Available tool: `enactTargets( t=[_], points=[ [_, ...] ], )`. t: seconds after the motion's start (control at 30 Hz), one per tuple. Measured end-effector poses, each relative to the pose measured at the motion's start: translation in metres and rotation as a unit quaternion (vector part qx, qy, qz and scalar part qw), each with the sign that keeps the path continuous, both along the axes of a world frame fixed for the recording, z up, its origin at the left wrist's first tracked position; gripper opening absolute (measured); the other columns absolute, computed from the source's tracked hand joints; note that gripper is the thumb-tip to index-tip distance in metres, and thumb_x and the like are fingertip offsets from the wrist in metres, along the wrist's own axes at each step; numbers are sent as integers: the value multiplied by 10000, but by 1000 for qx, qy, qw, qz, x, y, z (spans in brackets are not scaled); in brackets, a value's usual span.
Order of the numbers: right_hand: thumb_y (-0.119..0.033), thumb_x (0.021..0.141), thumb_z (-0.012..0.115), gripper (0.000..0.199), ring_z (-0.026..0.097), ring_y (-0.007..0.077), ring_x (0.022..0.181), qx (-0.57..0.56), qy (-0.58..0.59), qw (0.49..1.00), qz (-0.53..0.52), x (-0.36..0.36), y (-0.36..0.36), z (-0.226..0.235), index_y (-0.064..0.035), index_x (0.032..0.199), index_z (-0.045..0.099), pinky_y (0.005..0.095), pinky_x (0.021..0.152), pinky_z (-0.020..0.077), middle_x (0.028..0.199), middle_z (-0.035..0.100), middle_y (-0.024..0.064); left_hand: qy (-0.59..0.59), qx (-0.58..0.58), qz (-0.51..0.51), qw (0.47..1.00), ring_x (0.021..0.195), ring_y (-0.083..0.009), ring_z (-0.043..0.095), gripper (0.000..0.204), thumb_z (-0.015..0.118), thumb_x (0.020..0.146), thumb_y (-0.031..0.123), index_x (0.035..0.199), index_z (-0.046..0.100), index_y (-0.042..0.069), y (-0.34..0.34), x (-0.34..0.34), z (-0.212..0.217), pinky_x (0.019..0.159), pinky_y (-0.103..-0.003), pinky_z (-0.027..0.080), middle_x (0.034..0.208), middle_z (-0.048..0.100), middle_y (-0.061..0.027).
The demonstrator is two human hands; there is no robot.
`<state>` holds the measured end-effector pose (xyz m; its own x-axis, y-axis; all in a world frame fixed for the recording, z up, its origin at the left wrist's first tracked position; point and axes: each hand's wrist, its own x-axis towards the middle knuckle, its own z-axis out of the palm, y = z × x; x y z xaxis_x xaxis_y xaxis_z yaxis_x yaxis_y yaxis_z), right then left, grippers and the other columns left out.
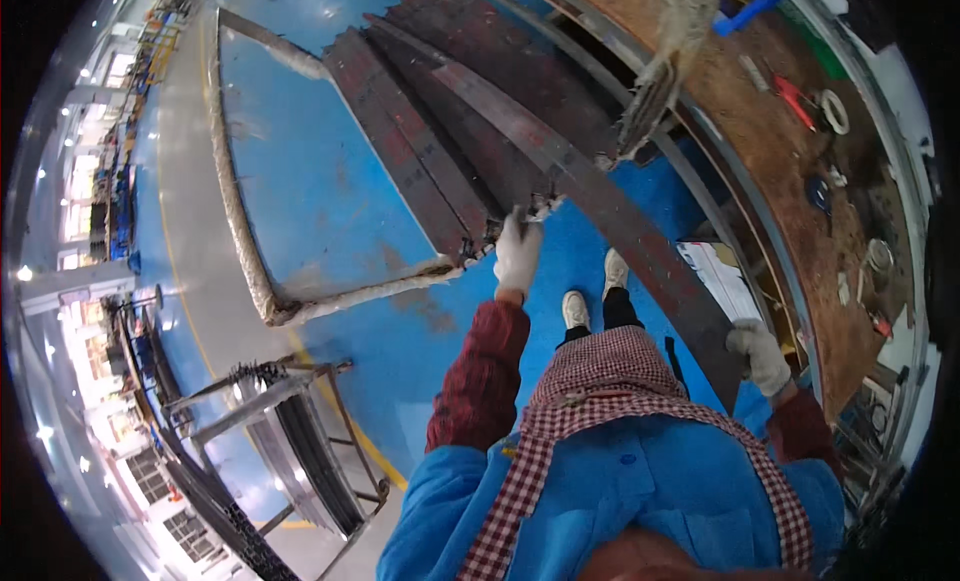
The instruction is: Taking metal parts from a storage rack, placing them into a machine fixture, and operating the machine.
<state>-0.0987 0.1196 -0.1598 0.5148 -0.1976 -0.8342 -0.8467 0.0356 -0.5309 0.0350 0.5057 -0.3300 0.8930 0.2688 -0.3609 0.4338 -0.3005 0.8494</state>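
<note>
Gripping the long dark strip point(640, 236) by its edge close to the near end, the right hand point(760, 359) has what looks like a poorly balanced load: the strip slants from beside the checked apron point(605, 366) up over the stack of dark strips point(410, 131), and whether its far part rests there or passes just above, I cannot tell. With the right fingers curled around one edge, the strip could twist if that grasp slackens, and its corner could knock the counter point(775, 171) on the right or drop toward the shoes point(575, 311) on the blue floor point(320, 171). The left hand point(517, 256) is at the stack's near end; whether its fingers are clenched on a piece or merely touching, I cannot tell. Those ends look ragged and uneven, so a shifting piece might pinch a fingertip or snag the glove. The stack seems to lie across the wrapped frame point(235, 191); a hard sideways pull could drag loose strips off that support.
</note>
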Motion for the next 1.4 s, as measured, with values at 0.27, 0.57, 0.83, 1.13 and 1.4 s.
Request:
enactTargets(
  t=[0.27, 0.57, 0.83, 1.13, 1.4],
  points=[
    [5, 906, 588, 126, 440, 62, 564, 23, -47, 995, 83, -111, -41, 88, -58, 834, 670, 230, 540, 341, 668, 564, -37, 81, -606, 183, 770, 863, -239, 655, 455, 565, 988, 413, 1269, 646, 64, -84, 48, -58, 772, -342, 548, 1109, 712, -114],
    [-29, 918, 593, 142, 492, 104, 633, -75, -23, 984, 159, -225, -118, 108, -49, 820, 694, 272, 607, 392, 730, 613, -7, 50, -465, -14, 884, 889, -234, 667, 362, 548, 1006, 322, 1251, 638, 71, -136, -22, -11, 803, -362, 553, 1119, 710, -104],
    [-140, 956, 608, 159, 564, 174, 721, -108, -4, 983, 151, -316, -205, 57, -46, 933, 733, 332, 699, 458, 843, 673, 21, -75, -309, -162, 934, 885, -233, 677, 297, 532, 1015, 208, 1254, 624, 57, -131, -61, 59, 796, -371, 558, 1089, 714, -87],
    [-284, 997, 602, 363, 660, 201, 1012, -115, -90, 989, -9, -421, -289, -69, -68, 1266, 716, 326, 899, 516, 1201, 723, 45, -105, -465, -37, 878, 1065, -225, 613, 450, 653, 965, 258, 1338, 550, 29, -325, -79, 264, 818, -330, 531, 1266, 630, -119],
    [-319, 1034, 523, 380, 656, 207, 941, -255, -162, 944, 136, -458, -316, -17, -29, 1216, 687, 340, 884, 492, 1129, 727, 67, -136, -400, -127, 897, 846, -212, 650, 368, 723, 909, 187, 1188, 594, -15, -482, 0, 231, 780, -324, 548, 1044, 683, -145]
  ],
)
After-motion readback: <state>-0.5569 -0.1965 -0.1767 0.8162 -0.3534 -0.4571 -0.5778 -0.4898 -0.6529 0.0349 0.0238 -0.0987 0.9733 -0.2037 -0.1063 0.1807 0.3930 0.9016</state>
